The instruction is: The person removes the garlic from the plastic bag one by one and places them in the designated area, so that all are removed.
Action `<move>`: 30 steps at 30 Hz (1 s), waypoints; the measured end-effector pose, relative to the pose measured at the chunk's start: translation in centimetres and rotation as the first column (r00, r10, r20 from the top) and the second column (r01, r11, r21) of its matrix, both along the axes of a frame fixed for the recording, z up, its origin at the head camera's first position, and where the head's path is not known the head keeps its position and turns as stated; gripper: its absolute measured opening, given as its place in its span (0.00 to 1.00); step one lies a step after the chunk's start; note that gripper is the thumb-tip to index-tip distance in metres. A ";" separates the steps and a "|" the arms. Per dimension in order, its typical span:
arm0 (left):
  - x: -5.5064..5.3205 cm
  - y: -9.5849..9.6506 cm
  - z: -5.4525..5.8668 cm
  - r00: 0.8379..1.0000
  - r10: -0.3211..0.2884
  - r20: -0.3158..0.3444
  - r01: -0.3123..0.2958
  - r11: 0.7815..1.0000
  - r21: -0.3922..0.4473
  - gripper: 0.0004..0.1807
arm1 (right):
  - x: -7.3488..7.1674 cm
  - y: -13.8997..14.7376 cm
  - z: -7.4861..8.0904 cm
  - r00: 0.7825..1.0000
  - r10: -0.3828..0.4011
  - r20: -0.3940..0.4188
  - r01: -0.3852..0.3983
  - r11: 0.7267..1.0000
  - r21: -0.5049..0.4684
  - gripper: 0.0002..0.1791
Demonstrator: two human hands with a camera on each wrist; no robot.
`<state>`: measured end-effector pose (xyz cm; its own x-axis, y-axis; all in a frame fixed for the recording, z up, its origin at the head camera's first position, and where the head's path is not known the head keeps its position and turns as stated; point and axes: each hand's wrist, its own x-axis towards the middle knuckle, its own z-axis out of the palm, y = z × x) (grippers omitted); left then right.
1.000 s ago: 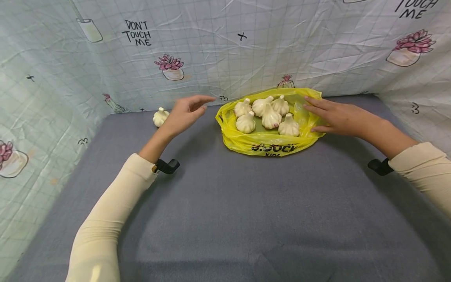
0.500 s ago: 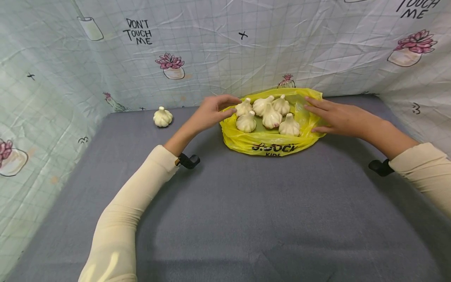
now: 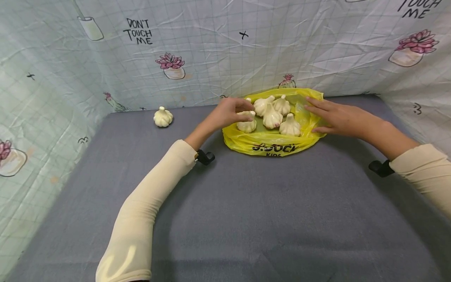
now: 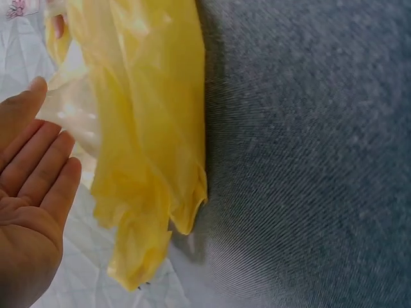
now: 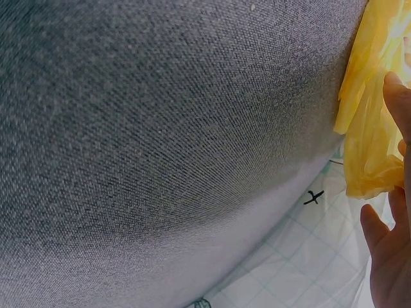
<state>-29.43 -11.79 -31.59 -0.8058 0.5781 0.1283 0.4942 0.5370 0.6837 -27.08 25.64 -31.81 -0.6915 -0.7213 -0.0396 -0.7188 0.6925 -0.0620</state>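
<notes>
Several white garlic bulbs [image 3: 272, 116] sit in a yellow plastic bag [image 3: 271, 145] with its mouth spread wide. Over the bag's left rim reaches my left hand [image 3: 229, 112], its fingers extended above the leftmost bulbs and partly hiding them. Nothing is visible between thumb and fingers in the left wrist view, where the left hand [image 4: 32, 186] is beside the bag [image 4: 148, 96]. My right hand [image 3: 347, 119] rests on the bag's right rim with fairly straight fingers. Part of the right hand [image 5: 393, 263] is cut off in the right wrist view.
One more garlic bulb [image 3: 163, 117] stands alone on the grey cloth surface [image 3: 246, 211], to the left of the bag. A patterned white curtain [image 3: 211, 47] rises just behind the bag and closes off the back and sides.
My left hand has moved right, from near the lone garlic bulb to above the left bulbs in the bag. The right hand has stayed at the right rim.
</notes>
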 end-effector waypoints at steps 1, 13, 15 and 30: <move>-0.1 0.2 -0.1 1.000 0.003 -0.006 -0.003 1.000 -0.008 0.19 | 0.0 0.0 0.0 1.000 0.000 -0.003 0.000 1.000 -0.001 0.44; -0.9 0.4 -1.0 0.996 0.050 -0.073 -0.053 0.998 -0.034 0.15 | 0.1 0.0 -0.2 1.000 0.002 -0.019 -0.002 1.000 -0.009 0.44; -1.1 0.2 -1.0 0.994 0.064 -0.085 -0.067 0.997 -0.039 0.16 | 0.1 -0.1 -0.2 1.000 -0.002 -0.017 0.001 1.000 -0.013 0.43; -1.5 -0.8 -1.4 0.997 0.069 -0.045 -0.069 0.998 -0.005 0.16 | 0.1 -0.3 -0.5 1.000 -0.006 -0.027 0.006 1.000 -0.008 0.43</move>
<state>-30.92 -12.60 -33.04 -0.8373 0.5223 0.1618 0.4858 0.5750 0.6583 -27.00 25.39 -32.30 -0.6966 -0.7173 -0.0155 -0.7160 0.6964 -0.0479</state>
